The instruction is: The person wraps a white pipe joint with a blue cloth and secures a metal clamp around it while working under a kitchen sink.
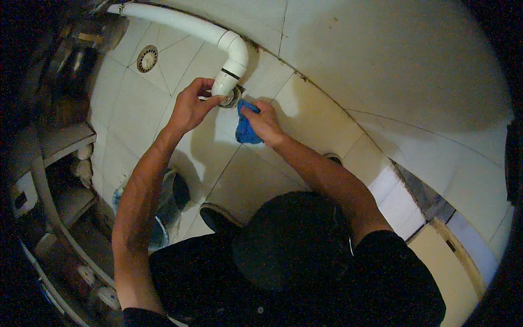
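A white plastic drain pipe [179, 23] runs along the wall and bends down through an elbow [236, 51] towards the tiled floor. Around the pipe's lower end [224, 83] is my left hand [191, 107], its fingers on one side and its thumb on the other. Just below that end sits a dirty round floor fitting [231, 100]; whether the pipe is seated in it cannot be made out. My right hand [261, 120] grips a blue cloth [247, 128] close beside the fitting.
A round floor drain [147, 59] lies at the upper left. Dark shelves [71, 143] with shoes line the left side. A bucket-like container [169, 196] stands beside my left forearm. The tiled wall [392, 61] rises on the right, near a doorway threshold [396, 196].
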Motion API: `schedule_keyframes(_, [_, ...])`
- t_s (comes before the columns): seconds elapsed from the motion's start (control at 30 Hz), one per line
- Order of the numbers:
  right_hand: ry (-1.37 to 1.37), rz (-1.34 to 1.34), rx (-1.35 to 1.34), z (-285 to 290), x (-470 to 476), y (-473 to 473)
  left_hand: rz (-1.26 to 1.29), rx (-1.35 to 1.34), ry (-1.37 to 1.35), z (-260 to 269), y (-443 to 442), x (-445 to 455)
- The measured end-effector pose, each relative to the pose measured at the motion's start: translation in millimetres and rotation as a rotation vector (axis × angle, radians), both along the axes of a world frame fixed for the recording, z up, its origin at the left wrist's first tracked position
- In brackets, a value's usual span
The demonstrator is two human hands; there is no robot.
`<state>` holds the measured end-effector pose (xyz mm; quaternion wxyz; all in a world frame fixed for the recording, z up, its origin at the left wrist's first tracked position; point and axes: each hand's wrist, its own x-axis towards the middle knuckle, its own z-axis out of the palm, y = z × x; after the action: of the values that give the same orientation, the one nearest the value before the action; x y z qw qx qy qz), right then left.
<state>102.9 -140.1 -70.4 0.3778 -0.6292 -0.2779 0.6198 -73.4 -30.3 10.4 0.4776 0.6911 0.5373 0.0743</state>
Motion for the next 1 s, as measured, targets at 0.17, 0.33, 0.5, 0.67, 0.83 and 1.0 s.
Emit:
schedule_keyframes(0.17, [-0.181, -0.07, 0.048, -12, -21, 29, 0.022, -0.004, 0.017, 1, -3, -2])
schedule_keyframes(0.33, [-0.146, -0.118, 0.053, -48, -19, 38, -0.024, 0.014, -0.033, -4, 0, 9])
schedule_keyframes(0.5, [0.068, 0.115, -0.053, -6, -51, -12, 0.016, 0.014, 0.011, -5, -1, -12])
schedule_keyframes(0.67, [-0.144, 0.037, -0.04, -31, -45, -16, 0.005, 0.0, -0.024, -3, -3, -1])
schedule_keyframes(0.83, [-0.227, -0.17, 0.17, -21, -25, 20, -0.031, 0.047, 0.015, -4, 0, 2])
schedule_keyframes(1.0, [-0.073, -0.074, 0.085, -18, -18, 51, -0.011, 0.049, 0.044, -2, -2, -8])
